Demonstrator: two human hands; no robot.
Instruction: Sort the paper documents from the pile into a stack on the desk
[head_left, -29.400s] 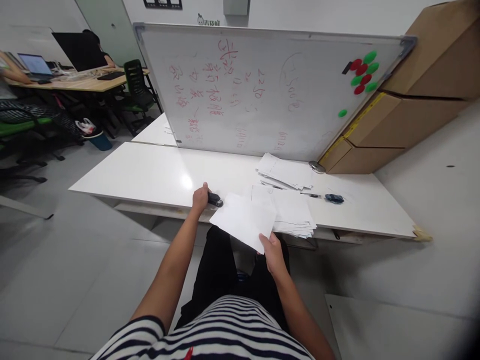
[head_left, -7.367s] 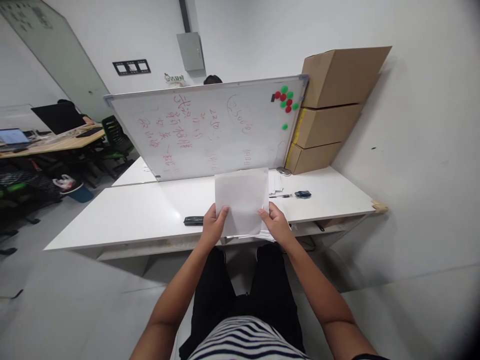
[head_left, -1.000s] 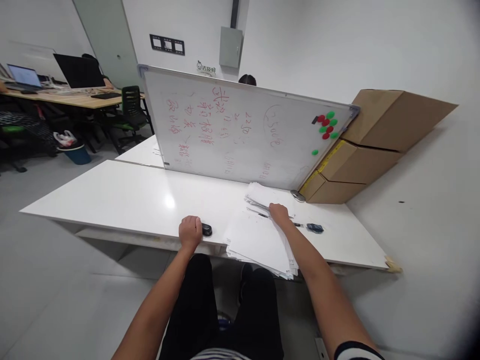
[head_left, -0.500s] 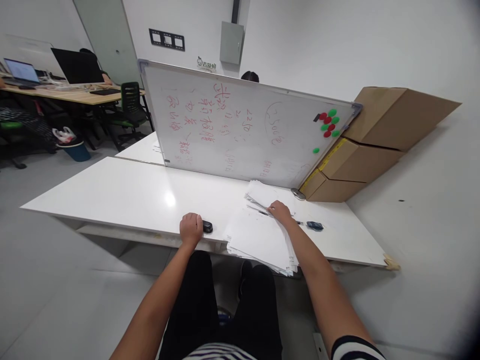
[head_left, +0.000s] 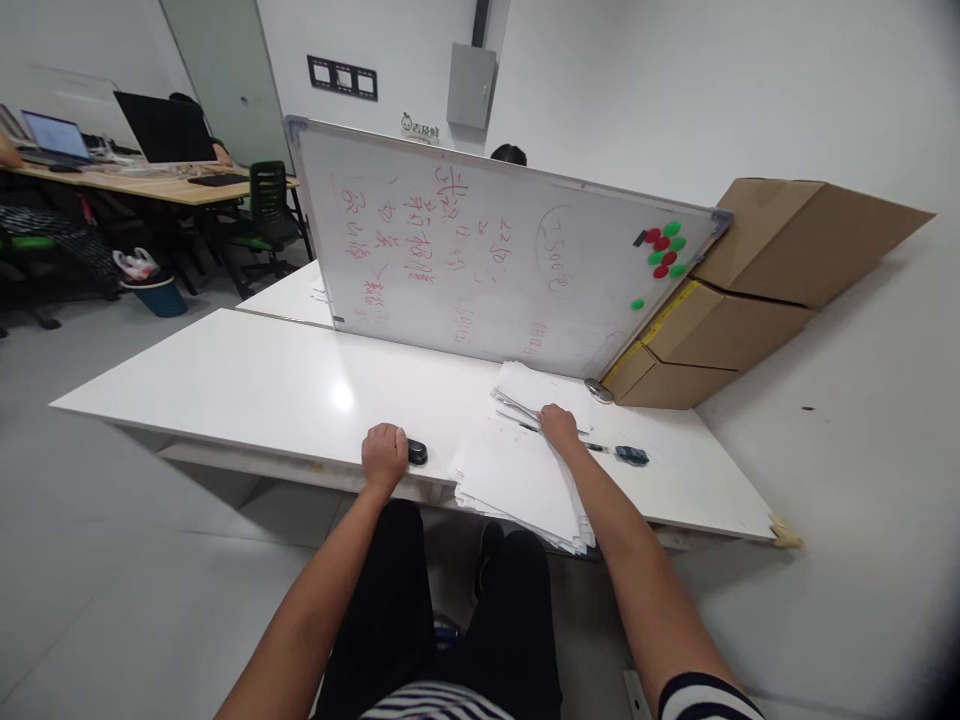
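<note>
My left hand is closed in a fist over a black stapler near the front edge of the white table; only the stapler's right end shows. My right hand reaches further in, its fingers curled on the near edge of the far paper stack, gripping the top sheets. A thicker near paper stack lies under my right forearm and overhangs the table's front edge.
A pen and a small dark blue object lie right of my right hand. A whiteboard with red writing and magnets leans at the back against stacked cardboard boxes. Desks, chairs and people sit at far left.
Over the last second both hands have stayed almost in place: left on the stapler, right on the far stack. Only the view has shifted slightly.
</note>
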